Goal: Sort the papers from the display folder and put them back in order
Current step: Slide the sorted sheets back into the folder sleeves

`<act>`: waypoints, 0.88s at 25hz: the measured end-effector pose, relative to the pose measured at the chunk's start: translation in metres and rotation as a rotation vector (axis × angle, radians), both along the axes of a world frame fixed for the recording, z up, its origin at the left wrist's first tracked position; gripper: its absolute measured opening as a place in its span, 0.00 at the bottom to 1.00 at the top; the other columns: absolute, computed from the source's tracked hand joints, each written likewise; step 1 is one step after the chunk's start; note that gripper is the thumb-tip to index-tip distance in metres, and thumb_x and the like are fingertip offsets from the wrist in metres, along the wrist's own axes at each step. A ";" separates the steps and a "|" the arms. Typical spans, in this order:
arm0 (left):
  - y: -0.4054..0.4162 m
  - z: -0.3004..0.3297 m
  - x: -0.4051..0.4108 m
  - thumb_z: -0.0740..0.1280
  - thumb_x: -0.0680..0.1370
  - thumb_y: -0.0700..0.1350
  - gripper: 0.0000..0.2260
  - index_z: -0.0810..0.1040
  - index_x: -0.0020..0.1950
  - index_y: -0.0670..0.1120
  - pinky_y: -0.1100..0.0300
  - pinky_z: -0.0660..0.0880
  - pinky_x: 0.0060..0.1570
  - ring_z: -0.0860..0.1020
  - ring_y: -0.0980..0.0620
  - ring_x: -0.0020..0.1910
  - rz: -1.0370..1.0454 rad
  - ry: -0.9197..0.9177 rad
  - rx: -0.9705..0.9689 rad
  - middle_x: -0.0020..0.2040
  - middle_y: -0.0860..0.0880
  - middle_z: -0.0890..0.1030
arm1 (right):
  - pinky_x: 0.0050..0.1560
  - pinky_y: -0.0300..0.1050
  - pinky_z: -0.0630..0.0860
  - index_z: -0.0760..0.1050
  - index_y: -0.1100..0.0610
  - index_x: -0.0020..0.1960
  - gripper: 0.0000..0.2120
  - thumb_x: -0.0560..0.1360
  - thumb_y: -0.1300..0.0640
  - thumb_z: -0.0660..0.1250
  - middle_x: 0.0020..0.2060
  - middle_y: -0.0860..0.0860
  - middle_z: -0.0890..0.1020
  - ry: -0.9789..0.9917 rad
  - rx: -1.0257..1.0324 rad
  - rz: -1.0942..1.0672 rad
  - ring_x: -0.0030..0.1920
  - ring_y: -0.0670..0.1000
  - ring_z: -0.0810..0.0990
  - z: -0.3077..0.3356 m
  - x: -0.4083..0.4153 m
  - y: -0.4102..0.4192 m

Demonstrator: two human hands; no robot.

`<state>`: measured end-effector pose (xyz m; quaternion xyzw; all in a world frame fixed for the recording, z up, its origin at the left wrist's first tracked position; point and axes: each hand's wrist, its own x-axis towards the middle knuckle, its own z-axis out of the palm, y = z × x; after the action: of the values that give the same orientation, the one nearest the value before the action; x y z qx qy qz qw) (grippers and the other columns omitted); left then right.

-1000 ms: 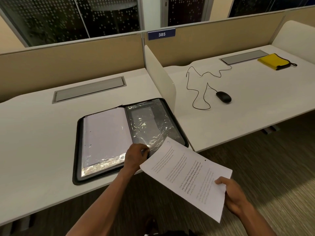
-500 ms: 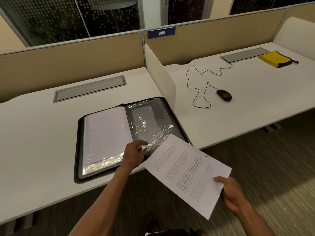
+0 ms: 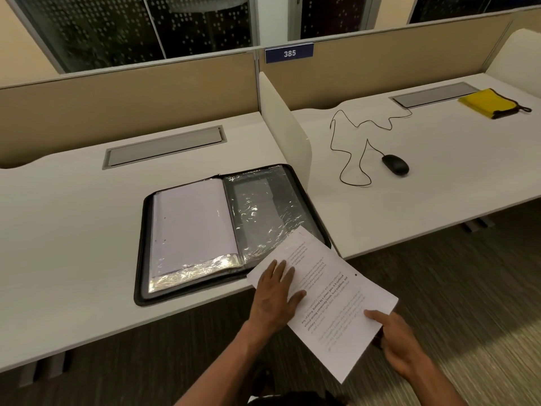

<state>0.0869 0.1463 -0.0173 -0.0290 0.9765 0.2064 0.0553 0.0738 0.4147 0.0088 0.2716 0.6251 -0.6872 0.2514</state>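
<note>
- Fingers (image 3: 282, 269) of left hand (image 3: 275, 297) spread flat atop printed sheet (image 3: 336, 300); right hand (image 3: 401, 341) pinching its corner at four o'clock.
- Sheet overlapping display folder (image 3: 146, 230) at its five-o'clock corner.
- Best fed squarely into empty sleeve (image 3: 263, 209), plastic held open.

Bare desk (image 3: 64, 230) lies open left of the folder (image 3: 228, 230); on its right the white divider (image 3: 285, 124) blocks sideways reach.

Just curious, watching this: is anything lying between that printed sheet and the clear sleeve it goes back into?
Nothing visible. The printed sheet, held by both hands, already overlaps the corner of the empty sleeve.
</note>
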 end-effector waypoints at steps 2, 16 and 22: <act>-0.002 0.001 -0.005 0.54 0.81 0.66 0.34 0.52 0.82 0.51 0.53 0.39 0.74 0.44 0.48 0.81 0.002 0.001 -0.022 0.82 0.49 0.50 | 0.61 0.65 0.76 0.76 0.59 0.61 0.11 0.80 0.62 0.64 0.52 0.59 0.86 -0.008 0.010 0.012 0.56 0.63 0.82 -0.004 0.002 0.002; -0.010 -0.001 -0.023 0.56 0.82 0.61 0.33 0.47 0.82 0.49 0.51 0.34 0.76 0.39 0.46 0.80 -0.066 -0.052 -0.069 0.82 0.46 0.44 | 0.66 0.54 0.74 0.76 0.54 0.67 0.19 0.77 0.53 0.66 0.65 0.54 0.77 1.161 1.045 0.685 0.69 0.54 0.73 -0.001 -0.039 -0.066; -0.016 0.002 -0.026 0.59 0.83 0.52 0.29 0.52 0.81 0.47 0.55 0.38 0.76 0.45 0.47 0.81 -0.061 0.026 -0.015 0.82 0.47 0.50 | 0.76 0.45 0.38 0.51 0.53 0.82 0.27 0.85 0.51 0.54 0.81 0.53 0.52 1.137 1.134 1.342 0.81 0.53 0.47 -0.009 -0.077 -0.121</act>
<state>0.0607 0.1301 -0.0157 0.0032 0.9791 0.1975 0.0488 -0.0030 0.2939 -0.0007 -0.4161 0.9044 -0.0390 0.0858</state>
